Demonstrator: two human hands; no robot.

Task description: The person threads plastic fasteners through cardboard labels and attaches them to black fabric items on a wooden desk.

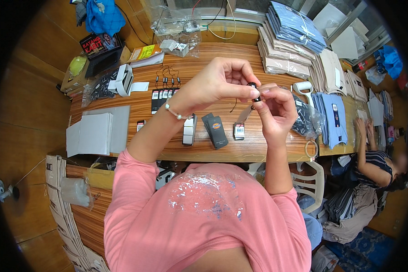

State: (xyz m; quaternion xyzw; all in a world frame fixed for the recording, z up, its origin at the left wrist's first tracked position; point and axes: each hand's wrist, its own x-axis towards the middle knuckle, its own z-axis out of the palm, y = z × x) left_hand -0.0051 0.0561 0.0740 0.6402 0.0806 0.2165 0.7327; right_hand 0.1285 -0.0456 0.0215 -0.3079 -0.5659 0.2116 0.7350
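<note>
Over the wooden table (pixel 163 149), both hands meet in front of me at a small black hang-tag string fastener (pixel 257 98). The thumb and fingers of my left hand (pixel 226 79) pinch its upper part. My right hand (pixel 279 109) pinches it lower down. A tag (pixel 245 114) hangs beneath, seen nearly edge-on. Below it lies a small pile of barcode tags (pixel 239 132). Dark hang tags (pixel 216 131) lie fanned left of that, beside a stack of white-labelled tags (pixel 189 131). Behind my left forearm sits a row of strung tags (pixel 163 96), black cords stretched away from me.
Folded garments in stacks (pixel 290 54) and a blue folded garment (pixel 334 118) fill the right side. Near them are a plastic bag of black cords (pixel 307 118) and a white tape dispenser (pixel 303 87). White sheets (pixel 90 133) lie left. Another person (pixel 374 163) sits far right, beyond a plastic chair (pixel 315 186).
</note>
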